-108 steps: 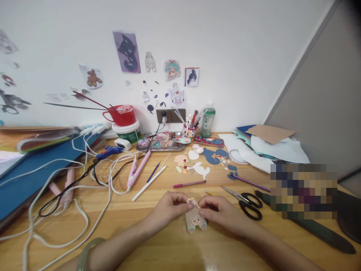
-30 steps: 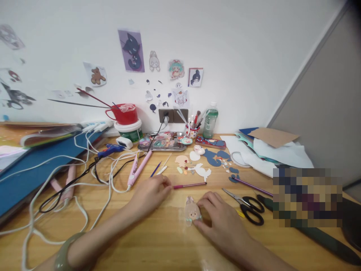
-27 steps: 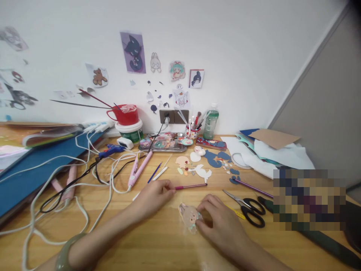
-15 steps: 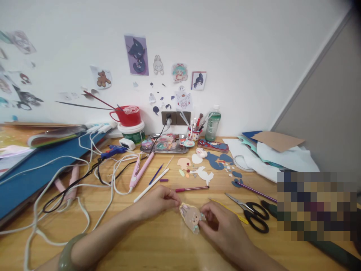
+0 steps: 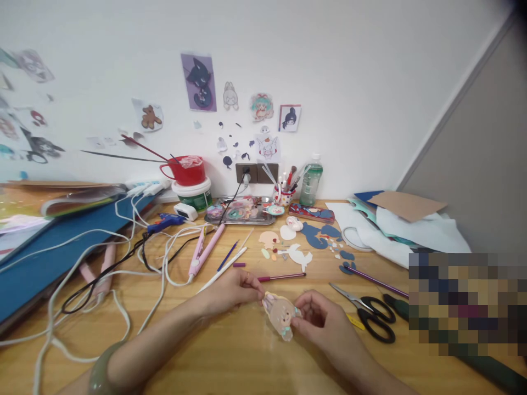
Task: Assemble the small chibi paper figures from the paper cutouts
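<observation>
Between my hands is a small cut-out cartoon figure (image 5: 280, 315) with rabbit ears, beige hair, teal bows and a pale yellow edge. It is tilted, ears toward the upper left. The fingertips of my left hand (image 5: 230, 293) pinch it at the ears. On its other side, the thumb and fingers of my right hand (image 5: 323, 322) grip the edge by the face and bow. Black-handled scissors (image 5: 373, 315) lie open to the right of my right hand, which partly covers a yellow tool (image 5: 354, 322). A dark red pen (image 5: 284, 276) lies just beyond the figure.
Cut paper or foam shapes (image 5: 317, 235) are scattered at the middle back, before a metal tray (image 5: 263, 220). White cables, a pink hair straightener (image 5: 206, 252) and a blue glue gun (image 5: 167, 221) lie left. Sheets (image 5: 395, 233) are piled at right. A purple pen (image 5: 379, 281) lies near the scissors.
My right hand has moved slightly right and up, covering more of the yellow tool. The figure stays between both hands, its angle almost unchanged.
</observation>
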A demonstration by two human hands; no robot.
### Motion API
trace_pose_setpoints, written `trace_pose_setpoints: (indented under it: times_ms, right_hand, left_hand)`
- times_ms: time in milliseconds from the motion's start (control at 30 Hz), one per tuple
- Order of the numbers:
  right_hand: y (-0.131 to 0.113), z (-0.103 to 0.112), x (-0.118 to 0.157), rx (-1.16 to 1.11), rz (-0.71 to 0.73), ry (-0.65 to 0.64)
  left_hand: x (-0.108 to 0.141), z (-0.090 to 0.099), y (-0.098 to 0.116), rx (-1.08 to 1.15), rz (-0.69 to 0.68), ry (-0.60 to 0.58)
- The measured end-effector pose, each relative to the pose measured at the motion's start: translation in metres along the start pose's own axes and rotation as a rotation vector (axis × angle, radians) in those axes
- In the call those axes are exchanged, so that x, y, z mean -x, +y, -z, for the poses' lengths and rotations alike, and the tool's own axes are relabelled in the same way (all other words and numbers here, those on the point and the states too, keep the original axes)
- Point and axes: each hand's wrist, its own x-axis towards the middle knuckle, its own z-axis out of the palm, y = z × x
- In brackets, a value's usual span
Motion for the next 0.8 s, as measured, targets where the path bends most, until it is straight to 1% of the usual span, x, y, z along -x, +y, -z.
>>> trace_pose_setpoints:
  times_ms: [133, 233, 367, 467, 533, 633, 800]
  right_hand:
    - [0.003, 0.001, -0.001, -0.084, 0.028, -0.006]
    - [0.005, 0.003, -0.003, -0.057, 0.06, 0.013]
    - [0.007, 0.007, -0.004, -0.015, 0.085, 0.022]
    - [0.009, 0.009, -0.005, -0.04, 0.083, -0.022]
    - [0.01, 0.01, -0.007, -0.036, 0.071, -0.053]
    - [0.01, 0.012, -0.008, 0.011, 0.068, -0.076]
    - [0.021, 0.011, -0.01, 0.064, 0.078, -0.053]
  left_hand:
    - [0.0, 0.003, 0.005, -0.069, -0.015, 0.023]
    - [-0.002, 0.014, 0.015, -0.16, -0.057, 0.057]
    - [-0.01, 0.043, 0.037, -0.322, -0.13, 0.083]
    - [-0.019, 0.069, 0.054, -0.461, -0.172, 0.076]
    - [-0.028, 0.084, 0.061, -0.536, -0.188, 0.069]
    - [-0.043, 0.104, 0.065, -0.614, -0.208, 0.084]
    - [-0.069, 0.134, 0.06, -0.687, -0.212, 0.123]
